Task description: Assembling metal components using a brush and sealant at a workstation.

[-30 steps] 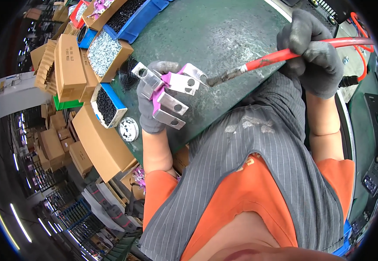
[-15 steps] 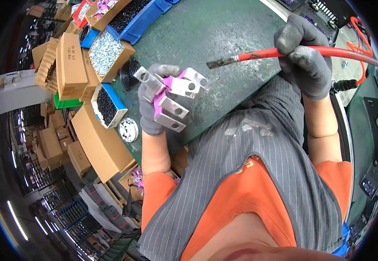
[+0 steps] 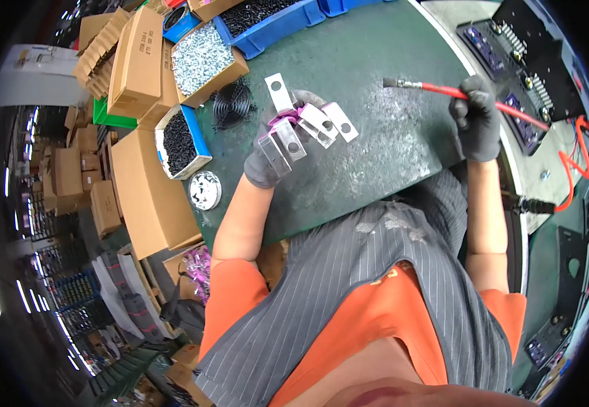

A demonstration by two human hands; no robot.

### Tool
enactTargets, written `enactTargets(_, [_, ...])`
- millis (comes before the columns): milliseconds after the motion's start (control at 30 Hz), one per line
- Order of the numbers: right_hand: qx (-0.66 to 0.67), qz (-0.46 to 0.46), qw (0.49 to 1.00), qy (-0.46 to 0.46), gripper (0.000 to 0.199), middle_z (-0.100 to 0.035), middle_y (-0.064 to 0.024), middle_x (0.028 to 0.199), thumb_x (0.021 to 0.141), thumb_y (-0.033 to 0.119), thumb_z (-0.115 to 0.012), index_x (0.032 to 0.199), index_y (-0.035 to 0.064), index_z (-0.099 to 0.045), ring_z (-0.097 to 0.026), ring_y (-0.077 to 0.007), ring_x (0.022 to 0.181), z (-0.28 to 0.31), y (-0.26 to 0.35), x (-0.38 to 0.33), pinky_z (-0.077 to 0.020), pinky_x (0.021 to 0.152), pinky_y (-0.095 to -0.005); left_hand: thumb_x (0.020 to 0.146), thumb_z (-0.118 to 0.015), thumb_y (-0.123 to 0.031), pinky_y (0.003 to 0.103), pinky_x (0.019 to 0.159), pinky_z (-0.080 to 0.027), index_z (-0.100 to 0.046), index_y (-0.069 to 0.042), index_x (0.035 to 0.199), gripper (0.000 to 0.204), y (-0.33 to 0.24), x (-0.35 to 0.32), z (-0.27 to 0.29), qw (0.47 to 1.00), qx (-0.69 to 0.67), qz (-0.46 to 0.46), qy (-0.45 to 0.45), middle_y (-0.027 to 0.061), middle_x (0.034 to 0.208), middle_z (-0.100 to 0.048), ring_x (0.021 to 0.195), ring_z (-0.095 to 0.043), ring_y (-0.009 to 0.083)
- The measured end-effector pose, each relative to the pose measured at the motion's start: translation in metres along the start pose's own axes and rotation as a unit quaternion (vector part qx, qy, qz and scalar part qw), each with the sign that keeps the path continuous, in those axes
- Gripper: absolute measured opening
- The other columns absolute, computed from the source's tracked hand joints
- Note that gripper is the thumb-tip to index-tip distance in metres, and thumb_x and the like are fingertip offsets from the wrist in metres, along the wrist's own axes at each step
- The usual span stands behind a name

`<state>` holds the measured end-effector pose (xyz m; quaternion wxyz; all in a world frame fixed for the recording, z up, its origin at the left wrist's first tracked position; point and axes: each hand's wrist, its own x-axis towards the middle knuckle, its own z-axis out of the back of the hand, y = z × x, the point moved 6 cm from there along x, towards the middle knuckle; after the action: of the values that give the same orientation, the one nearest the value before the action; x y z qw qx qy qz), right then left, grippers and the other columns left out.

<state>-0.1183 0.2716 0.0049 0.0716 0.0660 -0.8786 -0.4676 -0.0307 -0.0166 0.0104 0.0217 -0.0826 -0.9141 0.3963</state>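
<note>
Over the left part of the green tabletop [image 3: 359, 173], your gloved left hand [image 3: 264, 164] is holding a fanned cluster of silvery metal brackets [image 3: 316, 119] joined with pink-purple pieces [image 3: 285, 121]; its fingers are curling around them, partly hiding behind the metal, so I cannot tell how tightly. Toward the tabletop's right edge, your gloved right hand [image 3: 477, 119] is gripping a red-handled brush [image 3: 443, 89] in a curled fist, its bristles pointing left, well apart from the brackets. A black coil [image 3: 232, 105] is lying near your left hand, and a white round dish [image 3: 205, 190] is sitting near your left forearm [image 3: 243, 220].
</note>
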Motion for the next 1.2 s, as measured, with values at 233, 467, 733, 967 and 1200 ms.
enactTargets(233, [0.1,-0.091,0.989,-0.066,0.019,-0.053,-0.0058,0.063,0.078,0.02,-0.052,0.093,0.0085,-0.052,-0.039,-0.0121,0.042,0.043,-0.052,0.0,-0.031,0.04,-0.0213,0.082,-0.058,-0.016,0.022,0.041,-0.042,-0.051,-0.006,0.102,0.024,-0.039,0.041,0.012,0.938,0.332,0.004,-0.094,0.0041,0.077,-0.059,0.054,-0.055,0.0105])
enactTargets(467, [0.075,-0.076,0.991,-0.085,0.018,-0.052,-0.0074,0.063,0.079,0.019,-0.049,0.092,0.0066,-0.051,-0.039,-0.0124,0.044,0.04,-0.043,-0.005,-0.0312,0.041,-0.0212,0.083,-0.055,-0.016,0.024,0.041,-0.042,-0.054,-0.002,0.095,0.018,-0.153,0.141,0.03,0.828,0.497,-0.081,-0.247,0.0042,0.074,-0.059,0.052,-0.054,0.011])
enactTargets(733, [0.07,-0.07,0.991,-0.09,0.017,-0.048,-0.0069,0.059,0.078,0.018,-0.047,0.089,0.0068,-0.05,-0.037,-0.0125,0.043,0.029,-0.038,-0.005,-0.0314,0.042,-0.0222,0.071,-0.062,-0.026,0.035,0.076,-0.048,-0.055,0.001,0.107,0.046,-0.265,0.223,0.074,0.474,0.765,-0.064,-0.431,0.0224,0.099,-0.061,0.092,-0.062,0.0267])
enactTargets(967, [0.073,-0.077,0.991,-0.078,0.018,-0.049,-0.0064,0.06,0.078,0.019,-0.048,0.091,0.0067,-0.051,-0.038,-0.0127,0.044,0.036,-0.039,-0.008,-0.0317,0.043,-0.0228,0.075,-0.049,-0.047,0.041,0.088,-0.042,-0.061,-0.006,0.106,0.052,-0.228,0.218,0.101,0.379,0.864,0.074,-0.324,0.0184,0.111,-0.057,0.103,-0.055,0.0305])
enactTargets(1200, [0.08,-0.078,0.993,-0.027,0.02,-0.05,-0.0058,0.062,0.08,0.02,-0.05,0.094,0.0062,-0.053,-0.038,-0.0125,0.047,0.032,-0.043,0.01,-0.0328,0.048,-0.0225,0.079,-0.056,-0.038,0.038,0.082,-0.043,-0.059,-0.01,0.109,0.041,-0.235,0.105,0.052,0.337,0.881,-0.217,-0.249,0.015,0.1,-0.06,0.095,-0.057,0.0281])
